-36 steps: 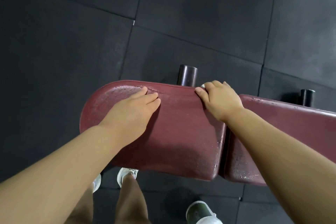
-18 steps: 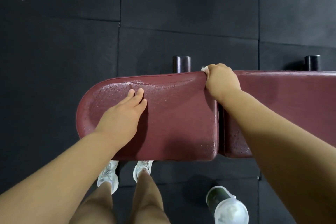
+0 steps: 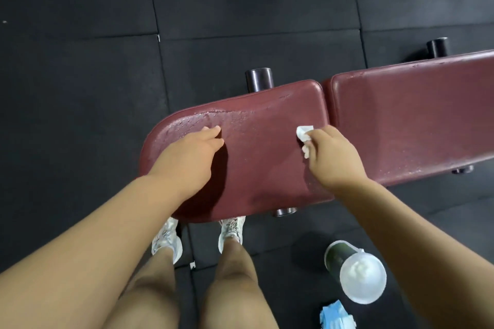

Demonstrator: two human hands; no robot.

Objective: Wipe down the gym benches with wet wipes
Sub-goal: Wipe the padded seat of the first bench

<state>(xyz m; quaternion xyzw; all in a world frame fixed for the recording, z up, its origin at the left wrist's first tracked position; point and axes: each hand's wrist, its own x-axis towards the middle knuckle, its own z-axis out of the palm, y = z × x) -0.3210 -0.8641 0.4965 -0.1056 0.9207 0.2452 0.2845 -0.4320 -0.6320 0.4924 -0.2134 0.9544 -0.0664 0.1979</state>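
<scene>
Flat on the rounded end of the dark red padded bench seat, the left hand lies with its fingers straight and together, palm down, holding nothing and pressing on the wet, speckled vinyl. Its forearm runs up from the lower left corner, crossing the near edge of the seat. Further right, the right hand has its fingers curled around a crumpled white wet wipe, which pokes out past the fingertips and touches the seat pad close to the gap between it and the long dark red back pad. That arm comes in from the lower right, bent slightly at the wrist, passing over the seat's near right corner. Beyond the far edge of the bench, two dark cylindrical frame pegs stick out over the black rubber floor tiles. Below the seat stand two white sneakers under bare knees. On the floor to the right lies a tilted dark canister with a translucent white lid, and just beside it, at the bottom edge, a light blue packet.
</scene>
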